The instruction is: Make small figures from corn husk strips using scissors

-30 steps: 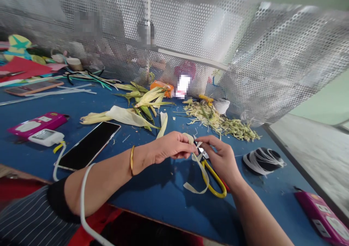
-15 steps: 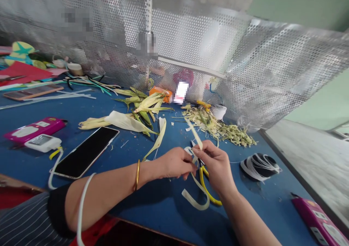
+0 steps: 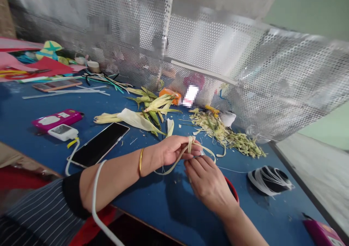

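Note:
My left hand (image 3: 176, 150), a gold bangle at its wrist, pinches a pale corn husk strip (image 3: 178, 158) that loops around its fingers. One end of the strip trails below the palm; another part curves to the right. Close against it, my right hand (image 3: 204, 175) is closed with its fingertips at the strip; the back of the hand hides most of the grip. A red curved piece (image 3: 232, 189) like a handle shows partly behind my right wrist. Thin white thread (image 3: 233, 170) runs from near my hands to a black spool (image 3: 269, 180) on the right.
Corn husks (image 3: 139, 120) lie behind my left hand, shredded husk (image 3: 226, 131) farther right. A dark-screened phone (image 3: 99, 144) and a magenta device (image 3: 58, 119) sit on the left. A white cable (image 3: 96, 198) crosses my left forearm. A perforated metal screen (image 3: 201, 39) borders the blue table.
The strip, which stood up from my right fingers, is now looped at my left fingers. My left palm has turned upward. The yellow-handled tool is no longer visible; a red curved piece shows.

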Available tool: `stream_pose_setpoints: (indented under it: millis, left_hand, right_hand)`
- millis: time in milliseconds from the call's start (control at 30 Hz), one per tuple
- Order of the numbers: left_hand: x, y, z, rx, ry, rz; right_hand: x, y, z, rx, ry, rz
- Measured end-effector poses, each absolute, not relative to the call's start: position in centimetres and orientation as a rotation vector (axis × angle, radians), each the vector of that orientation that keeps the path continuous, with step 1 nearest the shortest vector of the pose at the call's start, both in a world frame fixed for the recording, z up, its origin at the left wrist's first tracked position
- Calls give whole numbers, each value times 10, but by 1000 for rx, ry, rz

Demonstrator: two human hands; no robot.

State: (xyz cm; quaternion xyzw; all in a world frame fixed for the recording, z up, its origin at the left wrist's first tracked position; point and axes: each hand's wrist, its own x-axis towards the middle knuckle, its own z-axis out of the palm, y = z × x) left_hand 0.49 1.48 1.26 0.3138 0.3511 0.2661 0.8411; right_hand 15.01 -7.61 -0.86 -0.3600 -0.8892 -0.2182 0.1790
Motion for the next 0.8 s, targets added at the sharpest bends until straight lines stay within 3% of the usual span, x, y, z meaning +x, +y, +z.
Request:
stream_pose_setpoints:
  millis: [133, 300, 400, 633, 800]
  left_hand:
    - [6, 13, 11, 626, 715, 589]
    - [14, -1, 12, 699, 700, 630]
    - [16, -7, 11, 759, 677, 631]
    - [14, -8, 10, 942, 702, 663]
    - [14, -10, 11, 1047, 707, 621]
  right_hand:
    - [150, -79, -7, -940, -2474, -484]
    - [140, -77, -10, -1005, -2432, -793]
    - [136, -76, -13, -989, -2439, -811]
    - [152, -75, -6, -1239, -1703, -277]
    - [156, -68, -4, -1409, -1258, 562]
